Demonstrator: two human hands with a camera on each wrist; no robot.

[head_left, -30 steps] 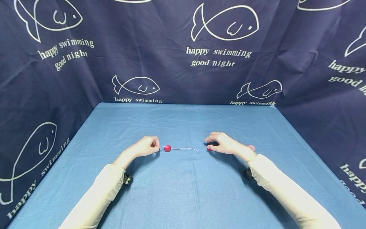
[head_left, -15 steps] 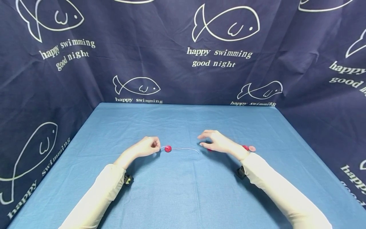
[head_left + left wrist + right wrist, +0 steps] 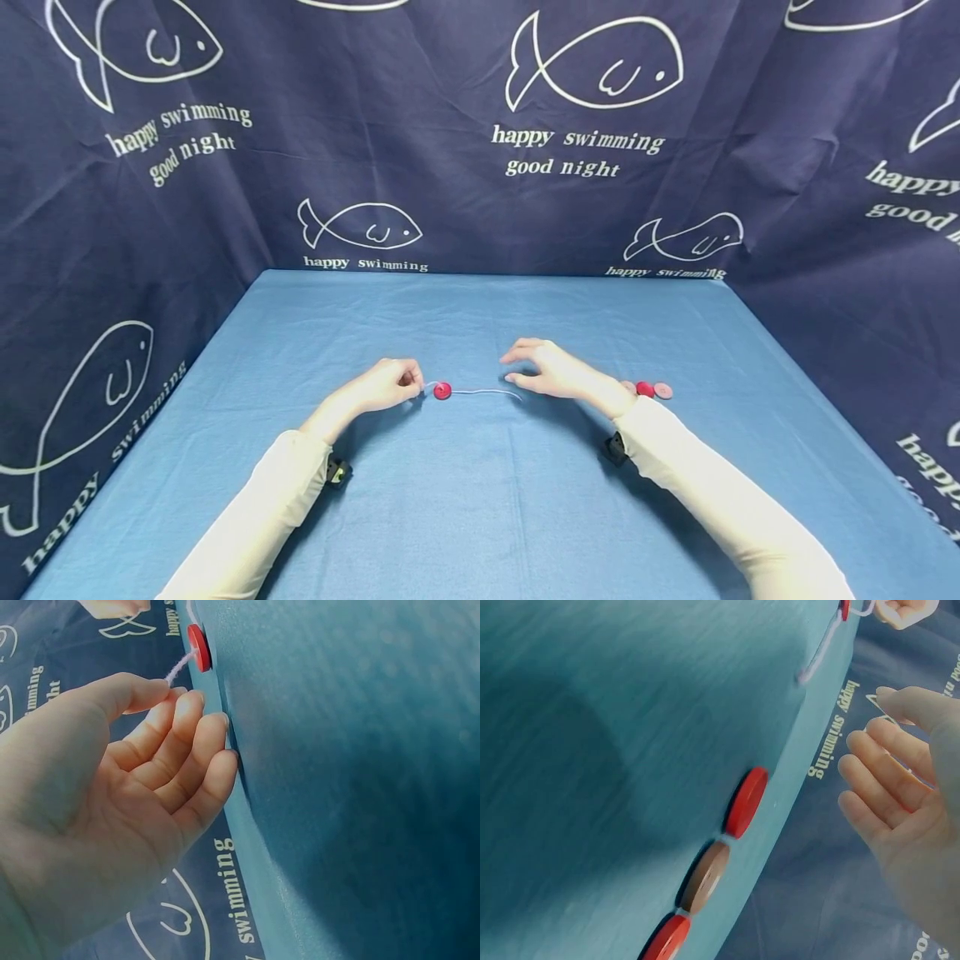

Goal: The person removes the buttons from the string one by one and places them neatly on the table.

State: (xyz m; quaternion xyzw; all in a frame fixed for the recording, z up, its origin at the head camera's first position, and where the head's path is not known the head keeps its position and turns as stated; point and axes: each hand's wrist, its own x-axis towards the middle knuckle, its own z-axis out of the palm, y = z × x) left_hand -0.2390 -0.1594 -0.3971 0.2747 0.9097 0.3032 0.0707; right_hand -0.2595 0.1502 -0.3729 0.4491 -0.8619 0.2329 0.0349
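Note:
My left hand (image 3: 390, 384) pinches one end of a thin pale string (image 3: 480, 391) between thumb and index fingertip. Threaded on that string is a red button (image 3: 442, 391), lying just right of the fingers; the left wrist view shows the string (image 3: 177, 669) running from the fingertips to the button (image 3: 199, 648). My right hand (image 3: 551, 371) hovers above the cloth near the string's free end, fingers spread and holding nothing. Below it in the right wrist view lies a loose red button (image 3: 747, 802), which the hand hides in the head view.
Beside the right forearm, a red button (image 3: 645, 389) and a pink button (image 3: 663, 390) lie in a row, with another pinkish one (image 3: 706, 877) partly hidden by the wrist in the head view. A blue cloth (image 3: 450, 500) covers the table; a dark fish-print curtain (image 3: 465, 208) stands behind.
My right hand has moved left, away from a loose red button and towards the string's free end, uncovering buttons at the right. The left hand keeps its pinch in nearly the same place.

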